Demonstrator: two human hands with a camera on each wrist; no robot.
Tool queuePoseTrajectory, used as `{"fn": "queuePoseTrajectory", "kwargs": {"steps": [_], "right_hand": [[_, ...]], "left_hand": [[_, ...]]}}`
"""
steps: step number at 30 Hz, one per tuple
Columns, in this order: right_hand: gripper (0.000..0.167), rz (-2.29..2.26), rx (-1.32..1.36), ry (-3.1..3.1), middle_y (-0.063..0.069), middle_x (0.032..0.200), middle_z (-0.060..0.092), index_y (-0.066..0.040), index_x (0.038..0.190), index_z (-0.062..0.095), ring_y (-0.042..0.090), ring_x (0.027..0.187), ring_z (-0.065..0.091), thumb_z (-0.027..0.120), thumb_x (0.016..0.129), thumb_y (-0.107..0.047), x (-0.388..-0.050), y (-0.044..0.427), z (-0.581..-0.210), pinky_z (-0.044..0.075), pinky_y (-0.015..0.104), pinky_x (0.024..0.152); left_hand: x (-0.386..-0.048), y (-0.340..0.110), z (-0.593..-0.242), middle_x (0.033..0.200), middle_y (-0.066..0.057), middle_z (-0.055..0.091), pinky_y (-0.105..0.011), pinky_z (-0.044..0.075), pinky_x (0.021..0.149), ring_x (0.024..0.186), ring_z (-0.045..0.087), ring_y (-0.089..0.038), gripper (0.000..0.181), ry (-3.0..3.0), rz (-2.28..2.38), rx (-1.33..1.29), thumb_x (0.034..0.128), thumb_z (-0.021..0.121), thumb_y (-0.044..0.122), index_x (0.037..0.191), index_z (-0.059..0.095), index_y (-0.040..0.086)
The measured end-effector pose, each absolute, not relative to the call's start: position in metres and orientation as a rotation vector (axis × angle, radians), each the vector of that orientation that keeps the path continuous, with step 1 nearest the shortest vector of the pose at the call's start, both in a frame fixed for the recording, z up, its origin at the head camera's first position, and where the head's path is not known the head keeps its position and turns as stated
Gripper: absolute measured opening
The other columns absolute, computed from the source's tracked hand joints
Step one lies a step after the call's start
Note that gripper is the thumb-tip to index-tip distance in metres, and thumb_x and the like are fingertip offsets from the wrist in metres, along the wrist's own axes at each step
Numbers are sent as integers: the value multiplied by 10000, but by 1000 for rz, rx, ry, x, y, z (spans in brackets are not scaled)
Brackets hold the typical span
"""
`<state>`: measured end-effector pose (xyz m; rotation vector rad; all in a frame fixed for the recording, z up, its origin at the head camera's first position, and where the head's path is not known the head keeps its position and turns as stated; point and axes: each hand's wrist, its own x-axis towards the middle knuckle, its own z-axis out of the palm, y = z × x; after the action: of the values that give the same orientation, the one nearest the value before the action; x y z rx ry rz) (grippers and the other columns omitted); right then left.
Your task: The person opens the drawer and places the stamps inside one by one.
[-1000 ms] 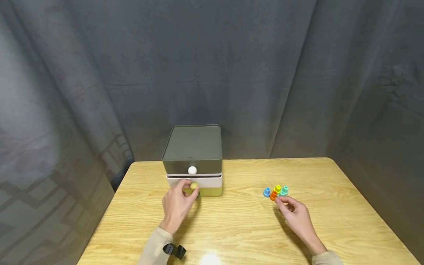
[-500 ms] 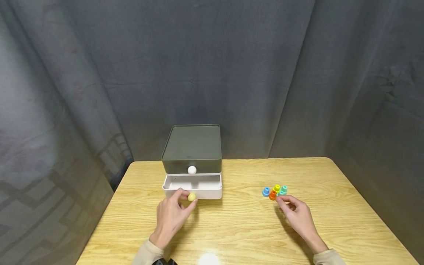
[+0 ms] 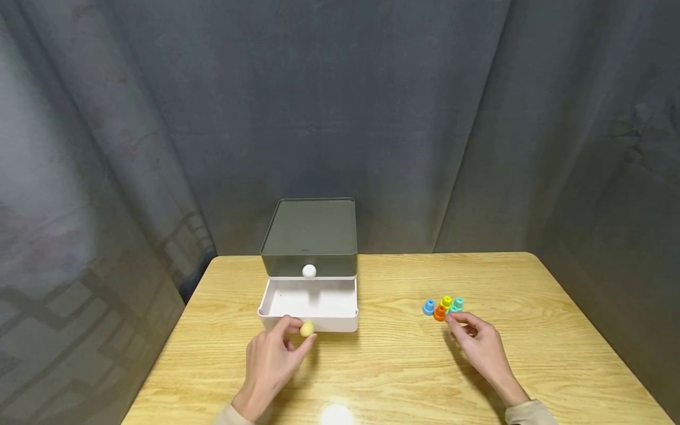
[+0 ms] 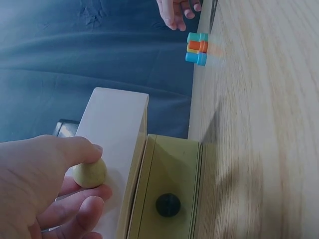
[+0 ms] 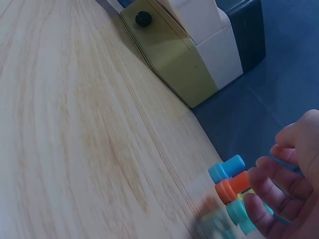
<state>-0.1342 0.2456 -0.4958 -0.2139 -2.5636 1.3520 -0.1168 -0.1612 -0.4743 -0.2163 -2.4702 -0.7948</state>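
In the head view my left hand (image 3: 271, 360) pinches the round yellow-green knob (image 3: 307, 329) of a white drawer (image 3: 340, 325) between thumb and fingers. The drawer stands pulled out from a stacked drawer box, its inside showing. To the right, my right hand (image 3: 480, 348) hovers beside a small cluster of plastic pegs: a blue peg (image 3: 428, 307), an orange peg (image 3: 440, 313), a yellow peg (image 3: 446, 303) and teal pegs (image 3: 458, 304). Its fingers are loosely bent around nothing, and the left wrist view has a gap between them and the pegs.
Above the white drawer is a dark green top unit (image 3: 313, 230) with a white knob (image 3: 309, 271). Below it, an olive-yellow drawer (image 4: 172, 169) carries a black knob (image 4: 168, 205). Everything stands on a wooden table (image 3: 382, 378), with grey curtains (image 3: 340, 118) behind.
My left hand has drawn the white drawer out toward me by its knob, from nearly closed to well open. The right hand has stayed by the pegs.
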Motion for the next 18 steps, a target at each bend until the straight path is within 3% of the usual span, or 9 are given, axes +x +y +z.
{"fn": "queuePoseTrajectory", "kwargs": {"steps": [9,14,18], "right_hand": [[326,1341,-215,-2584,142,957,792,-28,1168,785,91,719,691,702,1050,-320,-133,245,-495,476,239,543],[330,1347,-231,-2587,128,927,789,-29,1180,783,90,698,672,696,1053,-321,-132,245,-497,456,245,530],[330,1336,-233,-2587,121,908,787,-32,1184,783,90,687,663,696,1053,-322,-133,245,-497,449,245,523]], "left_hand": [[-110,-164,-474,811,131,804,-168,357,533,544,475,123,294,-2464,-790,-227,767,964,319,941,734,256],[-111,-172,-463,846,159,807,-178,404,569,599,559,122,208,-2489,-808,-251,819,929,349,933,768,285],[-115,-188,-445,810,157,792,-199,445,576,620,617,79,144,-2440,-796,-275,839,912,277,915,791,261]]}}
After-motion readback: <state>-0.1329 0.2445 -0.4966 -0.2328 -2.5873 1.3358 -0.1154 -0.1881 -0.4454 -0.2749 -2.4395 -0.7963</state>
